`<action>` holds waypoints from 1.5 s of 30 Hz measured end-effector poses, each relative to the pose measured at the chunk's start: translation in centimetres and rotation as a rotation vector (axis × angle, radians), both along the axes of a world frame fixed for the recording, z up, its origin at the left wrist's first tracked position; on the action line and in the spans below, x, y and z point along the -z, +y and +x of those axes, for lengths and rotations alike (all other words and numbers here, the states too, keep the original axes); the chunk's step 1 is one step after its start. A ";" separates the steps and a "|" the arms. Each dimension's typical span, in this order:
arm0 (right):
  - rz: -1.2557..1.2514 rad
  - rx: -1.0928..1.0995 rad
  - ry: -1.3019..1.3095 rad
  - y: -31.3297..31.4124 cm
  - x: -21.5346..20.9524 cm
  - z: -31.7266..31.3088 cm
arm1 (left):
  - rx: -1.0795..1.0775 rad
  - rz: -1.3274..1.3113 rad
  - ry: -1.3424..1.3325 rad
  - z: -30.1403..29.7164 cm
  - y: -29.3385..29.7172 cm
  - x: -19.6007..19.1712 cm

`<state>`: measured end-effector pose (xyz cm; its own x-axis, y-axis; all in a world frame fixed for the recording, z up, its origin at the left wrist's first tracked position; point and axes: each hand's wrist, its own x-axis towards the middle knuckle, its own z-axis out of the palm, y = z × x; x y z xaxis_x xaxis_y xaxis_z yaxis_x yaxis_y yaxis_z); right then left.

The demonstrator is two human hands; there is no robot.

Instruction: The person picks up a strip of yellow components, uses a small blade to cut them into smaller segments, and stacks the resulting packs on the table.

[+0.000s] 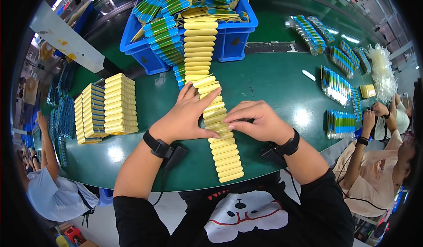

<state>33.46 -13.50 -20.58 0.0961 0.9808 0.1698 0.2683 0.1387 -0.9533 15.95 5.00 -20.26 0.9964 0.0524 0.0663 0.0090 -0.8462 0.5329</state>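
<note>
A long band of yellow, flat, round-ended pieces (227, 156) runs from the blue bin down to the near table edge. Across its middle lies my left hand (187, 114), fingers spread on the left side and over the pieces, thumb against the lower part. On the band's right edge, my right hand (255, 121) has its thumb and forefinger pinched together at one piece. Its other fingers curl in. Beside the yellow band, a blue and green band (165, 39) hangs over the bin's front and reaches the table behind my left hand.
The blue bin (231, 44) is heaped with more bands. Yellow stacks (119, 106) stand at left. Bundles of blue and green pieces (335, 86), a small white stick (308, 75) and clear plastic wrappers (382, 72) lie at right. Other people sit on both sides.
</note>
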 end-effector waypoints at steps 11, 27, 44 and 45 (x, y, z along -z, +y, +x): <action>0.052 0.060 -0.293 1.1 1.0 -2.1 | -0.001 -0.006 -0.060 -0.1 0.3 0.7; 0.100 -0.003 0.093 -1.1 -1.2 -0.4 | 0.081 -0.141 -0.242 -1.4 -3.6 -3.7; -0.596 -0.770 0.339 -2.0 -1.0 -0.7 | -0.128 -0.388 -0.109 -0.9 -5.4 -1.4; -0.593 -0.762 0.350 -1.9 -0.8 -0.8 | -0.117 -0.394 -0.098 -0.9 -5.4 -1.5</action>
